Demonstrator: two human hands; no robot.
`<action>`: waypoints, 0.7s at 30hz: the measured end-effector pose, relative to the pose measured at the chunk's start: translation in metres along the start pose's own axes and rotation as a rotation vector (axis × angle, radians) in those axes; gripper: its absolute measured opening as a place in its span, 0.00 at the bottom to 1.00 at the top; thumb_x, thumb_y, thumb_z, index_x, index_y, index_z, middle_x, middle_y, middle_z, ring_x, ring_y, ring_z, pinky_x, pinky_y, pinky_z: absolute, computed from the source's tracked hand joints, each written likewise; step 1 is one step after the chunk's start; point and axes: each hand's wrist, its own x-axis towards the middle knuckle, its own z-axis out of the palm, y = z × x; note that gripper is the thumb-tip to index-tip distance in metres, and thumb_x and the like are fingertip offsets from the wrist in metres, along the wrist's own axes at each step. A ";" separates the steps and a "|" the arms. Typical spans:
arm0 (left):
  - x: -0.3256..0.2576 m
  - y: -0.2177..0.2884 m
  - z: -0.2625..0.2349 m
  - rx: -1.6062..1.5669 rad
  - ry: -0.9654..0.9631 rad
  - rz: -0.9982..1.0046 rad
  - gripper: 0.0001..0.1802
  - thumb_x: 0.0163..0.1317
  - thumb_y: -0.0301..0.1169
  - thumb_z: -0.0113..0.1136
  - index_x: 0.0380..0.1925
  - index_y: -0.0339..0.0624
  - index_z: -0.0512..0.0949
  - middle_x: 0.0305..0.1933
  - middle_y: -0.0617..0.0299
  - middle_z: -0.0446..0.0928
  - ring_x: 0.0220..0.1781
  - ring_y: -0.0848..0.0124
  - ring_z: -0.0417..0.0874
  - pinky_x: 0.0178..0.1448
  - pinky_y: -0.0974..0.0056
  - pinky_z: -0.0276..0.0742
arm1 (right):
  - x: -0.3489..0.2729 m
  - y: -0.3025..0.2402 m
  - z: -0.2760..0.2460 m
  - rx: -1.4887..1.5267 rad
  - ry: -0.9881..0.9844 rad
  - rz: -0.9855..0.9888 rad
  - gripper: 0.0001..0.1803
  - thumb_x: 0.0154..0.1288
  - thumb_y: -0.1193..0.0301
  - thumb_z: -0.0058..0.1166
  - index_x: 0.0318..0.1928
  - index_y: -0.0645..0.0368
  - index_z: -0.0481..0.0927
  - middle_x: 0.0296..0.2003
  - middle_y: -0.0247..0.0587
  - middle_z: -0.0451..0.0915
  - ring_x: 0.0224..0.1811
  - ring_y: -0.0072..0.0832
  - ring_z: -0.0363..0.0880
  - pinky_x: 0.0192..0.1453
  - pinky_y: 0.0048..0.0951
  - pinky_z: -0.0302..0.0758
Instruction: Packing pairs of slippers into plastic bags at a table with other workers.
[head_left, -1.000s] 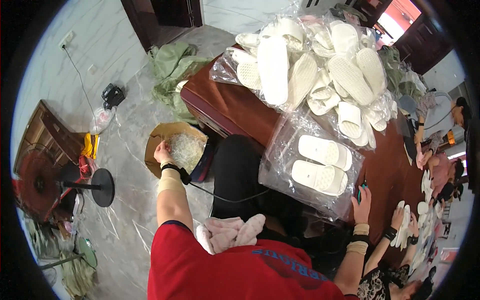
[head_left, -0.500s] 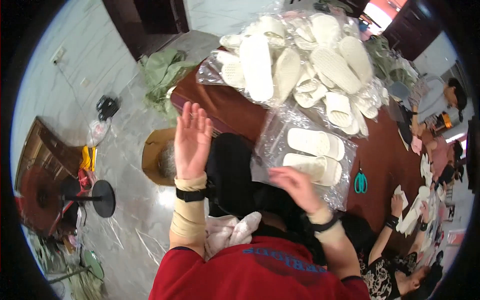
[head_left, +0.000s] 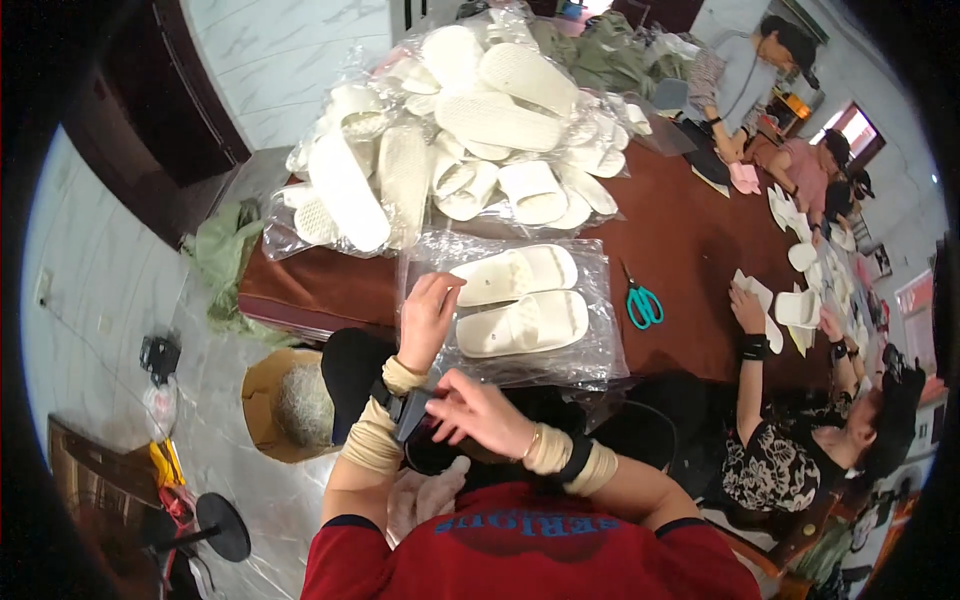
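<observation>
A pair of white slippers (head_left: 525,318) lies side by side on a clear plastic bag (head_left: 592,372) at the table's near edge. My left hand (head_left: 430,318) is raised by the slippers' left ends, its fingers loosely bent and holding nothing. On my left wrist, a dark block-shaped device (head_left: 412,414) sits on a black strap over a beige sleeve. My right hand (head_left: 485,412) reaches across to that wrist. Its fingers are apart, and the fingertips reach the device's edge. Whether they press on it is hard to tell.
Many white slippers in clear bags (head_left: 460,120) are heaped at the back of the brown-covered table (head_left: 690,240). Teal-handled scissors (head_left: 642,303) lie right of the pair. A cardboard box (head_left: 262,405) stands on the floor at left. A co-worker (head_left: 790,460) handles white pieces at right.
My left hand has turned and moved toward the slippers. My right hand has moved left from the bag to my left wrist. The view has shifted, showing more of the table's right side.
</observation>
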 end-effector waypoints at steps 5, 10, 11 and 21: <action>-0.016 -0.034 0.044 0.104 -0.198 0.109 0.17 0.60 0.28 0.62 0.51 0.47 0.79 0.62 0.54 0.74 0.69 0.51 0.68 0.70 0.48 0.64 | 0.019 0.023 -0.108 -1.198 0.564 -0.381 0.04 0.62 0.74 0.52 0.38 0.58 0.78 0.43 0.49 0.75 0.36 0.44 0.79 0.39 0.40 0.79; -0.033 -0.043 0.073 0.418 -0.314 0.019 0.31 0.64 0.46 0.58 0.67 0.59 0.67 0.76 0.62 0.58 0.79 0.57 0.51 0.74 0.30 0.41 | 0.039 0.027 -0.145 -1.534 0.137 -0.422 0.08 0.55 0.75 0.54 0.38 0.60 0.78 0.45 0.49 0.76 0.34 0.42 0.82 0.38 0.40 0.81; -0.033 -0.044 0.074 0.422 -0.296 0.021 0.31 0.64 0.46 0.58 0.67 0.59 0.67 0.76 0.62 0.58 0.79 0.57 0.50 0.74 0.30 0.41 | 0.045 0.025 -0.150 -1.542 0.137 -0.418 0.08 0.55 0.75 0.54 0.38 0.60 0.78 0.45 0.49 0.76 0.34 0.42 0.82 0.38 0.40 0.81; -0.036 -0.058 0.065 0.257 -0.212 -0.071 0.23 0.69 0.33 0.49 0.65 0.48 0.70 0.75 0.56 0.59 0.78 0.57 0.53 0.78 0.42 0.44 | 0.040 -0.036 -0.199 -1.603 -0.517 -0.217 0.12 0.52 0.68 0.61 0.38 0.56 0.82 0.37 0.40 0.79 0.44 0.39 0.79 0.46 0.40 0.75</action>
